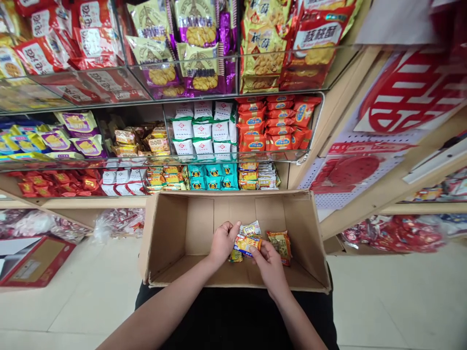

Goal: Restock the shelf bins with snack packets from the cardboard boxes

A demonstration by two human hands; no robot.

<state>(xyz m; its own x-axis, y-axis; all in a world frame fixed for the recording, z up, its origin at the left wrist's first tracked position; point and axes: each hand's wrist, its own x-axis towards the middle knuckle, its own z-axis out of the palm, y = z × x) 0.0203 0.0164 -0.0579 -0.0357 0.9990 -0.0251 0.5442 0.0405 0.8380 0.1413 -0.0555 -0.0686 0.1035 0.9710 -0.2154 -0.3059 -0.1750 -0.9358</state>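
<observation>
Inside a carton, hands holding yellow packet, lower packet partly hidden

On pale glossy floor tiles at left, a red rectangular cardboard carton; at right, a large round red-and-white decoration.

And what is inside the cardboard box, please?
In the box lie a few snack packets; left hand and right hand hold another packet. What is beneath the hands is hidden.
</observation>
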